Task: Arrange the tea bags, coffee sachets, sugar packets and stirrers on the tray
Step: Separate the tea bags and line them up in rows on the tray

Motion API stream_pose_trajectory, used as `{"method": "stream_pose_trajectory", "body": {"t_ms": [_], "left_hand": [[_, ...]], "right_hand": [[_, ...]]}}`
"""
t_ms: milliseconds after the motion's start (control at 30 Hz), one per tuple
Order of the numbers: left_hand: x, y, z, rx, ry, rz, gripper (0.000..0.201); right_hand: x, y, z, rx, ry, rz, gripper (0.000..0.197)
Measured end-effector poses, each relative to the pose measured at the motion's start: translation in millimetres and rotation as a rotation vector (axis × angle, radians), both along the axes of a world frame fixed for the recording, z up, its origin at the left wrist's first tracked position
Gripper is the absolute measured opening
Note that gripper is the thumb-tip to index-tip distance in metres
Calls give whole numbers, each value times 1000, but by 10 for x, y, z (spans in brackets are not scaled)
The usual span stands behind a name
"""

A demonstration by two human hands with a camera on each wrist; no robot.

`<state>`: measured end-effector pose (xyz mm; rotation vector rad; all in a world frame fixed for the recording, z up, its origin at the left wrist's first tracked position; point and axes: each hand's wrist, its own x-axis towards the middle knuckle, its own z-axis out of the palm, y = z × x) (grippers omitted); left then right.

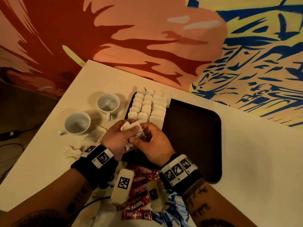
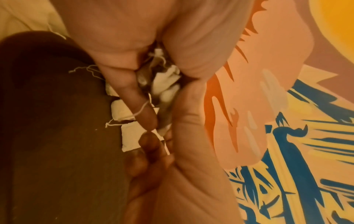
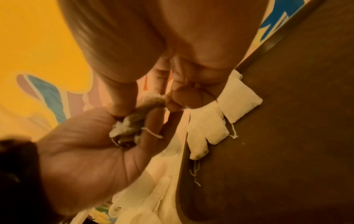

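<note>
A dark brown tray [image 1: 196,136] lies on the white table; tea bags [image 1: 147,107] lie in three neat columns at its left end. Both hands hover over the tray's near left corner. My left hand [image 1: 126,130] grips a crumpled bunch of tea bags [image 1: 130,126] with tangled strings; the bunch [image 2: 164,84] fills its curled fingers. My right hand [image 1: 145,131] pinches one bag [image 3: 153,101] of that bunch between thumb and finger. Red Nescafe coffee sachets [image 1: 139,182] lie in a heap near the table's front edge, partly hidden by my wrists.
Two empty white cups [image 1: 108,102] [image 1: 77,123] stand left of the tray. Loose tea bags [image 1: 73,149] lie on the table by my left wrist. Blue-and-white packaging [image 1: 172,210] shows under my right forearm. The tray's right part holds nothing.
</note>
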<state>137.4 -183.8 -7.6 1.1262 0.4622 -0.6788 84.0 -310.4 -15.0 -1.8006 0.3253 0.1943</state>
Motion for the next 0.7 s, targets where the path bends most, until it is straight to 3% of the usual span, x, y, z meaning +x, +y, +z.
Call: {"method": "stream_pose_trajectory", "body": {"t_ms": [300,400,567,700], "left_hand": [[-158,-142,97,-79,-14,-68,19],[-198,-139,85,26,-57,-83,14],[-288,-129,61,324,-273,-222,18],[-328,-60,-67,376,-240,-216,14]], "right_hand": [[-186,-243,53,17,-79,-187,25],[-236,-303,71,81,-36,-141,23],[-297,-376,-1,0,-52,-90,7],[-324,-469,-153,-112,27,-66,15]]}}
